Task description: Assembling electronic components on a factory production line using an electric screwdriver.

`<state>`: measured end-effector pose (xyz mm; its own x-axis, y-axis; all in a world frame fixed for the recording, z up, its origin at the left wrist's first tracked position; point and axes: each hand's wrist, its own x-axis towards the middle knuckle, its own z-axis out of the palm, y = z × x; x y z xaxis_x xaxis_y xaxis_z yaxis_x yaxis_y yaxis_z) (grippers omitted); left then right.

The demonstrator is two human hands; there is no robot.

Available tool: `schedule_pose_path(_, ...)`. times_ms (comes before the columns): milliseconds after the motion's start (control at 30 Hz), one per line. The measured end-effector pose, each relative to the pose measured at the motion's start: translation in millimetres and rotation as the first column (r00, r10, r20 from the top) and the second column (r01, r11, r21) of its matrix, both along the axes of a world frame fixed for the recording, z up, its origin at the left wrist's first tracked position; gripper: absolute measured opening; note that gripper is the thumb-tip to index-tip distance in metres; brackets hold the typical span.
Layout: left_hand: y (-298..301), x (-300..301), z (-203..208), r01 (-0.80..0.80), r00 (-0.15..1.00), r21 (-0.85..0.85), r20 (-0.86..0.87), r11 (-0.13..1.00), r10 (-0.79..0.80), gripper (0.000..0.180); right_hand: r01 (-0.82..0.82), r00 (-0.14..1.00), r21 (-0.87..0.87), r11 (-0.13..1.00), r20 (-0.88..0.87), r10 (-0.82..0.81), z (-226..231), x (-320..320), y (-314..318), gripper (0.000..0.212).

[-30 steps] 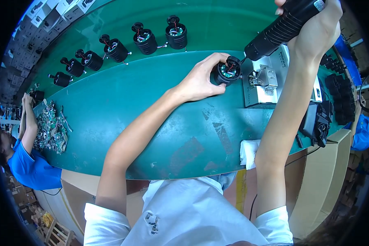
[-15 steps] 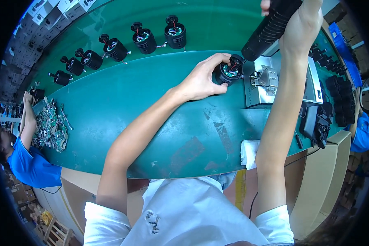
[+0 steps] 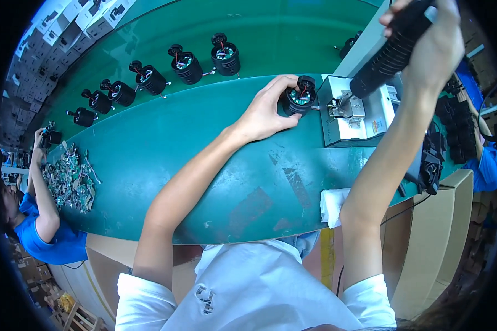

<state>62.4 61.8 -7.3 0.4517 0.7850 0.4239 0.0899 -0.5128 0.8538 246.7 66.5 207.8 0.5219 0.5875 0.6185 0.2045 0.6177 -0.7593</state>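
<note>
Housing sits gripped in your left hand at one o'clock; your right hand clasps a black driver at two.

We've got a green table under the grip, yellow-striped floor nearer us, pallet far lower left.

The cylinder in the left hand and the driver in the right hand look like matt black plastic, the box between them smooth silvery metal, and the table under the left hand glossy with dull scuffs.
</note>
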Motion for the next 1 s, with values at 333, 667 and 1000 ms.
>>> schedule_pose_path(333,54,46,28,-0.620,0.781,0.134,0.001,0.773,0.625,0.064,-0.270,0.914,-0.155,0.950,-0.353,0.202,23,14,-16,0.052)
schedule_pose_path(667,26,76,51,-0.612,0.754,0.582,0.225,0.535,0.617,0.061,-0.392,0.883,-0.019,0.920,-0.290,0.370,34,48,-17,0.054)
schedule_pose_path(1000,-10,63,16,0.048,0.999,-0.463,0.035,0.885,-0.036,0.013,-0.020,0.997,0.016,1.000,-0.080,0.021,-1,39,15,0.055)
